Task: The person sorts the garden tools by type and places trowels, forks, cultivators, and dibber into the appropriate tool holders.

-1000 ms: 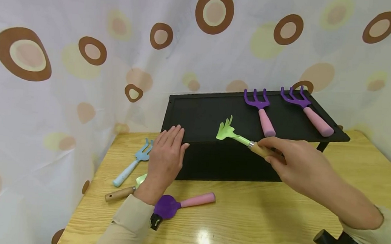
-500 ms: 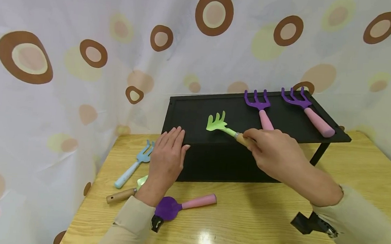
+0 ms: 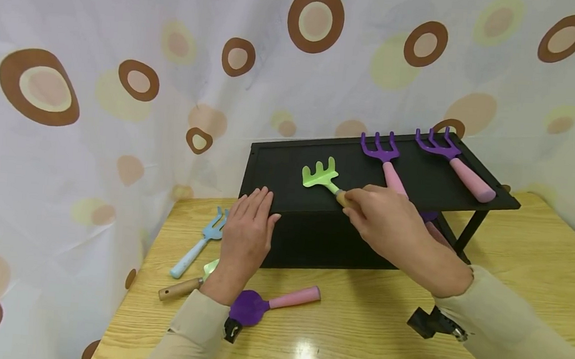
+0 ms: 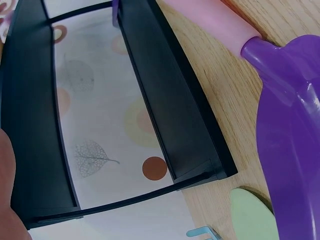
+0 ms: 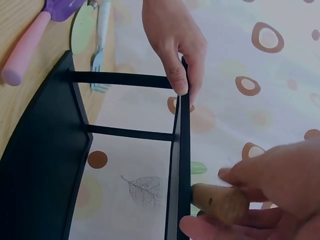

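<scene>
In the head view my right hand holds a light green hand rake by its wooden handle, low over the top of a black two-tier shelf. The rake's prongs point to the back left. My left hand lies at the shelf's front left corner, fingers over the top board. The right wrist view shows the board's edge between the left thumb and fingers. Right of the green rake, two purple hand rakes with pink handles, one nearer and one farther right, lie on the top board.
On the wooden table, left of the shelf, are a light blue hand fork and a green tool with a wooden handle. In front lies a purple trowel with a pink handle. Another purple-and-pink tool shows on the lower tier.
My right hand has carried the green hand rake leftward and back over the top board, its prongs turning more upright in view. The left hand has stayed at the corner.
</scene>
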Motion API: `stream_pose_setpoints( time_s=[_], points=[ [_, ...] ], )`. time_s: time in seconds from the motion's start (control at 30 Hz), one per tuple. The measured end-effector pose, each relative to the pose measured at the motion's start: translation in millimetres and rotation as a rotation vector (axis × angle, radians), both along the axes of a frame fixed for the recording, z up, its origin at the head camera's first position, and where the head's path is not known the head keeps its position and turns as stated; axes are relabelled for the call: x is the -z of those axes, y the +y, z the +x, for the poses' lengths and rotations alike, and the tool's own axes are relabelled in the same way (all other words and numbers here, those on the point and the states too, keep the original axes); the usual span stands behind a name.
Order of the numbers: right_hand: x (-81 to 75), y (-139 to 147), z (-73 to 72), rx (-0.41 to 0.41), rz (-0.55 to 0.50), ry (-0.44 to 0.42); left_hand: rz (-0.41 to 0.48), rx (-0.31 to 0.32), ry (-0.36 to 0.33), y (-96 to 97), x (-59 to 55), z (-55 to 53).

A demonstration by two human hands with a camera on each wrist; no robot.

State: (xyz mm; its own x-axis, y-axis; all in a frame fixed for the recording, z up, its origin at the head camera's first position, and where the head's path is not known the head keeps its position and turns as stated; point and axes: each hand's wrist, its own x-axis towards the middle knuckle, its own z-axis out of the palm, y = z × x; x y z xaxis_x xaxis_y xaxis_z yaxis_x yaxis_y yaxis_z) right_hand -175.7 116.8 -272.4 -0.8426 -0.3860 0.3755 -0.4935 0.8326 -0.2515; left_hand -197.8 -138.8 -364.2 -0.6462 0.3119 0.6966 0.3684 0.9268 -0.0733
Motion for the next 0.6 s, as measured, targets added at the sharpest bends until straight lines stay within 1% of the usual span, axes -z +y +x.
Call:
stream_pose_setpoints(
  time_s=[0.13,0.23,0.33,0.4,0.47,0.6],
  points=[
    [-1.4,2.8,7.6,0.033,-0.018,0.005,-0.004,-0.005,-0.007,0.6,-0.2,0.6],
    [-4.2,10.4,16.9,0.059,-0.072,0.054,-0.006,-0.002,0.001,0.3,-0.5,0.3],
    [-6.1,18.9,25.3,0.046,-0.128,0.116,-0.004,0.002,0.011,-0.5,-0.5,-0.4],
    [-6.6,23.2,29.4,0.027,-0.138,0.129,-0.003,0.001,0.012,-1.1,-0.6,-0.9],
    [-6.4,25.5,32.3,0.017,-0.112,0.105,-0.001,-0.001,0.012,-1.7,-0.4,-1.1],
    [-3.3,24.1,34.0,-0.009,-0.052,0.014,-0.001,-0.002,0.017,-2.0,-0.2,-0.8]
  ],
)
